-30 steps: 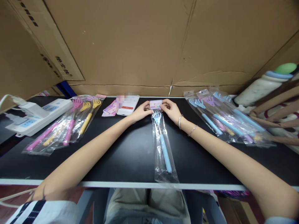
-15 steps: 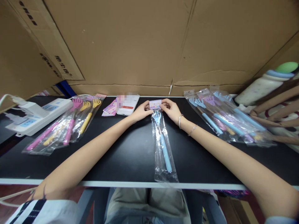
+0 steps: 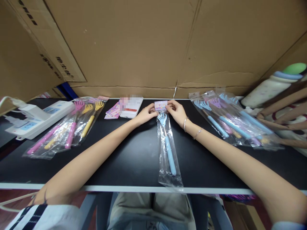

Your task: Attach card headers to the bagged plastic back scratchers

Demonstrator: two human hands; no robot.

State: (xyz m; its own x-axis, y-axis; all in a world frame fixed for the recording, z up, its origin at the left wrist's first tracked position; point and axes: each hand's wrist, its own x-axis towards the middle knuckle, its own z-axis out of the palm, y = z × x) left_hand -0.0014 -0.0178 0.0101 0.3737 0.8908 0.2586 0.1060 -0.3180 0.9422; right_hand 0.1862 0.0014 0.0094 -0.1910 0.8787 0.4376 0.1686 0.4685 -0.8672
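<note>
Places taken from the bagged blue scratcher (image 3: 170,156), lying on the black bench (image 3: 124,163), foot of its bag at the front edge. Far left of it: white power strip (image 3: 54,112), plugs in; overlapping it, bagged pink and yellow scratchers (image 3: 71,135). Nearer, left of its head: loose pink cards (image 3: 111,114), partly under a phone (image 3: 134,107). Left grip (image 3: 146,115) just beside the head, fingers pinched on a printed card (image 3: 161,105) at the bag's top. Right grip (image 3: 177,111) mirrors it, thumb on the card's other end. Right of it: heaped bagged scratchers (image 3: 236,127), then a tilted-looking bottle (image 3: 266,91). Behind all: cardboard (image 3: 131,44).
</note>
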